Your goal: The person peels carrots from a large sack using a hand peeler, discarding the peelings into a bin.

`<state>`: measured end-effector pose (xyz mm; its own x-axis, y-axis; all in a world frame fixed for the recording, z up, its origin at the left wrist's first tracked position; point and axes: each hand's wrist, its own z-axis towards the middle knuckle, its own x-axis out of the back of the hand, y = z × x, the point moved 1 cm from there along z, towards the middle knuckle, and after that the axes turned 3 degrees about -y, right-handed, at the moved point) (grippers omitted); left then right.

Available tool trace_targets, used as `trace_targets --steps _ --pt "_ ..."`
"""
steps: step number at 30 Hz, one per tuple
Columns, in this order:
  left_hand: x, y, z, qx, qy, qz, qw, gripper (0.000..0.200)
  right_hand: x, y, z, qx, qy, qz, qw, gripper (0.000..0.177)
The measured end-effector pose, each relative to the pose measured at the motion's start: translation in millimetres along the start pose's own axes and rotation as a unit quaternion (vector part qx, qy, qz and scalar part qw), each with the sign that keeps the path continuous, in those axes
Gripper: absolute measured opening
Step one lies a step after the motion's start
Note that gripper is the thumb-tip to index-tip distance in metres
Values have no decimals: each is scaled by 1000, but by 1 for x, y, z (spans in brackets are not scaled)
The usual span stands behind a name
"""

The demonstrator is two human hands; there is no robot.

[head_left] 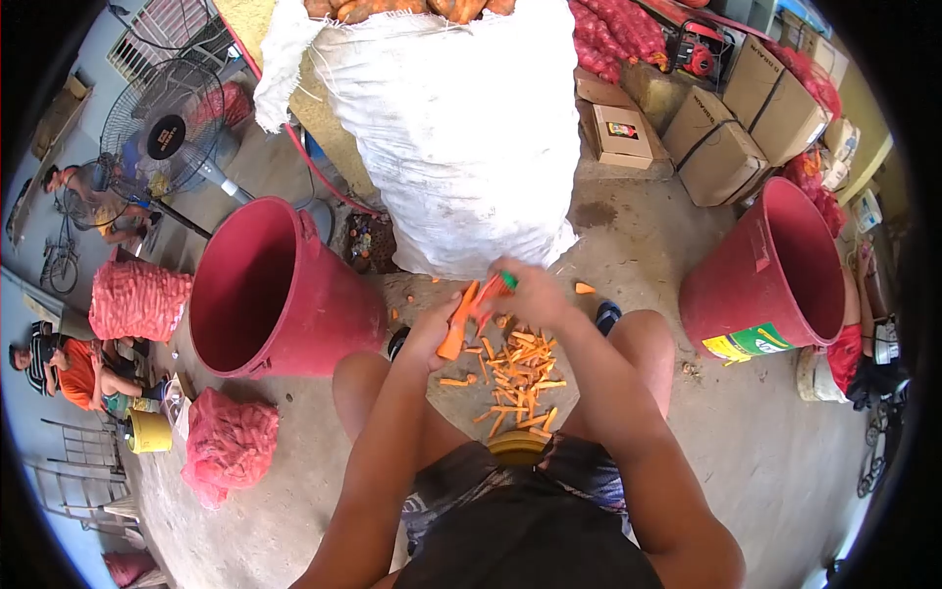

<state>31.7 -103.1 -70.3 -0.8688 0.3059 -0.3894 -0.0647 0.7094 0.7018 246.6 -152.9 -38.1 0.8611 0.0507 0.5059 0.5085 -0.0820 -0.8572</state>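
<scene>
My left hand [429, 329] is closed around an orange carrot [457, 322], which is held at a slant over the floor. Right beside it, my right hand [538, 297] grips a red and green peeler [496, 290]. Motion blurs that hand a little, and the fingers partly hide the tool. Below both hands, between my feet, lies a loose pile of orange carrot strips [520, 378]. A large white woven sack [461, 137] stands just ahead of me, with carrots [392, 8] showing at its top.
Red bins stand at my left [339, 304] and right [721, 285]. A filled pink mesh bag [231, 442] lies on the floor, left. Cardboard boxes [711, 147] are stacked back right. A fan [165, 135] stands back left. People [74, 368] sit at far left.
</scene>
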Motion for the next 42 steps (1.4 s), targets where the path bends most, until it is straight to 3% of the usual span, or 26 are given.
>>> trace_targets --steps 1,3,5,8,10,14,16,17,19,24,26,27,29,33,34,36,37,40,41,42 --pt "2 1 -4 -3 -1 52 999 34 11 13 10 -1 1 -1 1000 61" --pt "10 1 -6 8 -29 53 998 34 35 38 30 -66 131 31 989 63" --pt "15 1 -3 18 -54 54 997 33 36 40 27 -71 131 33 988 62" --pt "17 0 10 26 19 -34 999 45 10 12 7 -84 82 -26 993 63" --pt "18 -1 17 8 -39 -31 999 38 -27 19 -1 100 21 -21 995 63" --pt "-6 -3 5 -8 -26 -49 998 41 -14 20 -1 76 2 46 996 63" --pt "9 -4 6 10 -46 60 997 39 18 21 8 -50 54 51 996 63" --pt "14 -3 4 9 -46 61 997 39 27 34 17 -49 55 50 996 63" --pt "15 1 -3 59 -99 22 993 38 37 56 31 -65 144 81 984 61" --pt "7 -5 13 4 -7 -24 1000 41 -11 17 1 -10 48 -33 998 60" --pt "1 -4 5 3 4 -48 999 43 -26 14 -8 111 40 -13 993 57" --pt "-2 -3 0 11 9 -7 1000 44 -19 12 -7 108 41 -11 993 57" --pt "-3 -6 -2 19 12 34 999 44 13 7 2 -28 65 20 997 55" --pt "9 -8 7 7 -16 51 999 44 32 46 26 -52 155 78 983 58" --pt "14 -9 10 15 -15 39 999 44 27 35 21 -51 154 79 984 58" --pt "21 -12 22 -1 -3 10 1000 44 9 12 8 -61 54 4 997 58" --pt "20 -9 22 -14 8 -19 1000 44 -5 9 -1 46 31 2 998 55" --pt "2 -5 7 -7 -13 -8 1000 44 -26 18 1 115 25 34 992 56" --pt "1 -5 5 -4 -15 -7 1000 44 -18 22 4 113 27 35 993 56" --pt "0 -5 3 4 -11 14 1000 44 3 21 11 28 60 25 998 54"
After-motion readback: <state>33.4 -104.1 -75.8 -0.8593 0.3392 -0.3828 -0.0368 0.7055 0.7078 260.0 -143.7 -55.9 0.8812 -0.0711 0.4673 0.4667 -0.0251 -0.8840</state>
